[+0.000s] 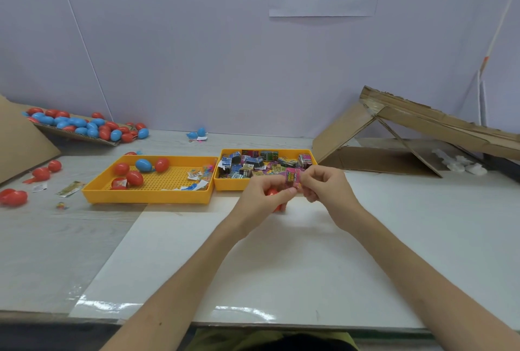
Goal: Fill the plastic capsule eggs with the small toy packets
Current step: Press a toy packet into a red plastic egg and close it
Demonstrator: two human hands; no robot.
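Over a white sheet [253, 252] on the grey table [56, 238], the left hand [263, 198] curls around a red capsule egg [272, 192] and the right hand [323, 190] pinches a pink toy packet [292, 177] just above it, near the front of a yellow tray [233, 185] full of packets; a second yellow tray [146, 198] beside it holds some eggs. Behind, a pale wall [197, 55] carries a paper sign [322, 4]; a cardboard ramp [408, 122] stands at the right, a heap of eggs [81, 125] far left.
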